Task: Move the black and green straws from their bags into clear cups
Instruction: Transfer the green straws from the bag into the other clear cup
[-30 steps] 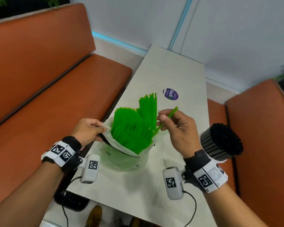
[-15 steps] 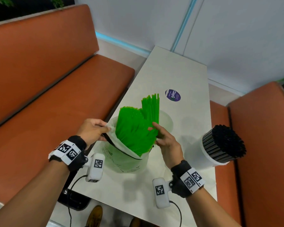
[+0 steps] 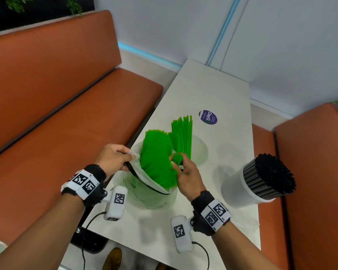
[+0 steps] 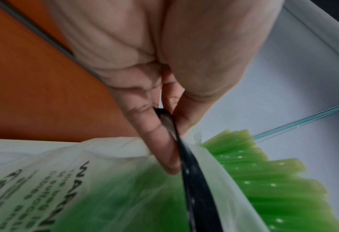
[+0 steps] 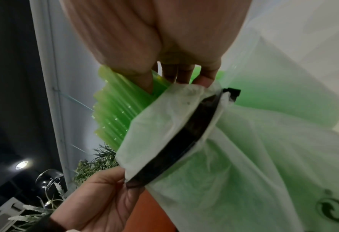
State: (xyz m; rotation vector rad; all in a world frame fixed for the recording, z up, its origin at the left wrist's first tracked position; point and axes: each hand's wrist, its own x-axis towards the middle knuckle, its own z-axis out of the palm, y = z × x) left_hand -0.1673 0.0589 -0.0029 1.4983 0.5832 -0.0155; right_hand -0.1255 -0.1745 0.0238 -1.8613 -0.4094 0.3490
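Observation:
A translucent plastic bag [image 3: 156, 195] with a black zip strip stands on the white table [image 3: 213, 90], packed with green straws [image 3: 156, 158] that stick out of its mouth. My left hand [image 3: 113, 158] pinches the bag's left rim [image 4: 176, 141] at the zip strip. My right hand [image 3: 183, 168] reaches into the bag's mouth and its fingers [image 5: 176, 75] curl round a small bunch of green straws [image 5: 125, 100]. Behind the bag a clear cup [image 3: 200, 151] holds several upright green straws [image 3: 183, 133]. At the right a clear cup [image 3: 240, 190] is crammed with black straws [image 3: 271, 174].
Orange bench seats [image 3: 66, 117] flank the table on both sides. A round purple sticker [image 3: 208, 117] lies on the table beyond the cup. A black object [image 3: 88, 240] sits below the table's near left edge. White walls stand behind.
A second ago my right hand held one green straw raised above the bag. It has since come down into the bag's mouth and closed on a bunch of straws. The left hand kept its hold.

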